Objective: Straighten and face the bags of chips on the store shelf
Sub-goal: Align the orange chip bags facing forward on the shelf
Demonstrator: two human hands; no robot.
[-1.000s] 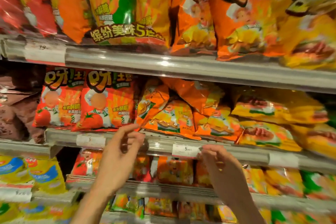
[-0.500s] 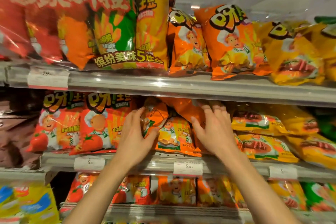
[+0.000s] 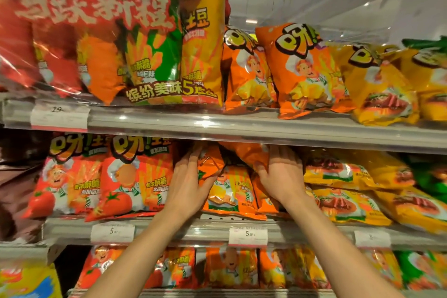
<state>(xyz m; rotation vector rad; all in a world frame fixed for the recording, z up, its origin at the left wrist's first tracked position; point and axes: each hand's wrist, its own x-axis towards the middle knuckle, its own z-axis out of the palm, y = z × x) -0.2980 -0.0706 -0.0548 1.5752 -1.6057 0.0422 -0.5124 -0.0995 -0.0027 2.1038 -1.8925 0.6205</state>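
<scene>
On the middle shelf (image 3: pixel 169 231) a heap of orange chip bags (image 3: pixel 229 189) lies tumbled and tilted. My left hand (image 3: pixel 188 181) grips a slanted orange bag (image 3: pixel 209 162) from its left side, thumb wrapped under its edge. My right hand (image 3: pixel 280 172) holds another crumpled orange bag (image 3: pixel 244 152) high in the heap, fingers reaching up under the shelf above. Red tomato-flavour bags (image 3: pixel 125 176) stand upright and facing front just left of my hands. Yellow bags (image 3: pixel 343 191) lie flat in a stack to the right.
The upper shelf (image 3: pixel 242 128) carries a large red multipack (image 3: pixel 108 31), orange bags (image 3: pixel 302 68) and leaning yellow bags (image 3: pixel 382 87). Price tags (image 3: pixel 248 236) hang on the shelf rail. A lower shelf holds more orange and red bags (image 3: pixel 229 266). Brown bags (image 3: pixel 14 189) sit at far left.
Both hands rose from the shelf rail into the heap of orange bags and closed on two of them. The camera tilted up and moved closer.
</scene>
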